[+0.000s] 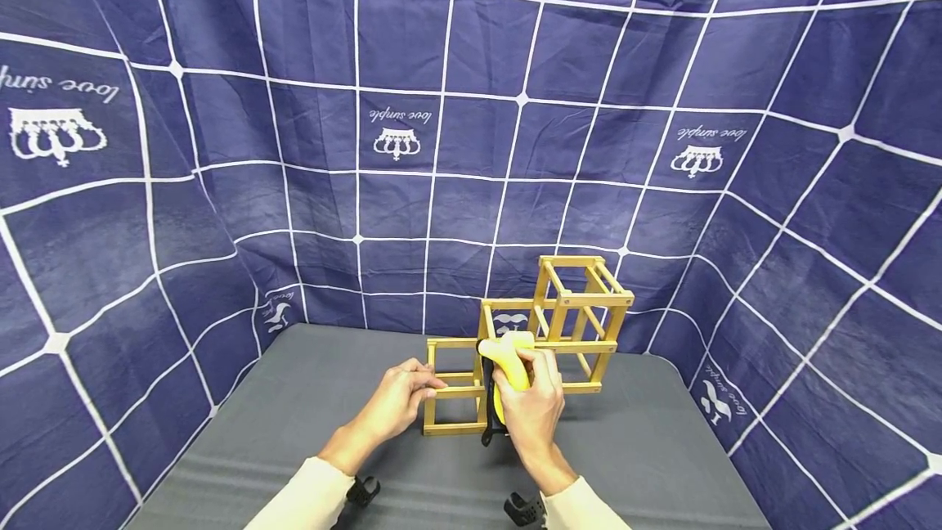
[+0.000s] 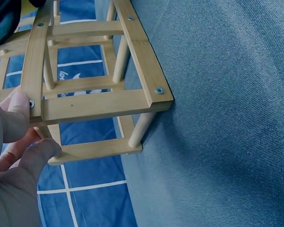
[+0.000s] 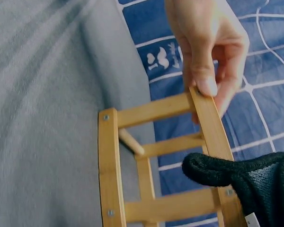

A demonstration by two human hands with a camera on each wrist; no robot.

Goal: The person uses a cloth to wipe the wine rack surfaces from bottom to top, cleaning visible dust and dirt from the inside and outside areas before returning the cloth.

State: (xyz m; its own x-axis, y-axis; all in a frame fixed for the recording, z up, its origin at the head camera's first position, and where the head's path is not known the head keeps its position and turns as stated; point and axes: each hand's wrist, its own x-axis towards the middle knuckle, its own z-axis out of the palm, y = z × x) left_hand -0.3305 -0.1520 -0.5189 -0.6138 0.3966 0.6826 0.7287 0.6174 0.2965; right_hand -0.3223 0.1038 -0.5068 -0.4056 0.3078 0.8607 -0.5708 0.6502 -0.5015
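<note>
A stepped wooden rack (image 1: 581,347) of light slats and dowels stands on the grey surface. At its lower left end, my left hand (image 1: 401,395) pinches the top corner; the left wrist view shows the thumb (image 2: 20,111) against the slat's end. My right hand (image 1: 536,399) grips a yellow and black plush toy (image 1: 508,362) in front of the rack's middle. One fuzzy black limb (image 3: 213,170) of the toy overlaps the slats in the right wrist view, where the right hand itself is out of sight. Part of the rack is hidden behind hand and toy.
Dark blue cloth (image 1: 397,211) with white grid lines hangs behind and on both sides. Grey fabric (image 1: 294,399) covers the surface below. Black straps (image 1: 362,491) sit at both wrists. The rack's tallest section (image 1: 596,299) rises at the right, close to the back cloth.
</note>
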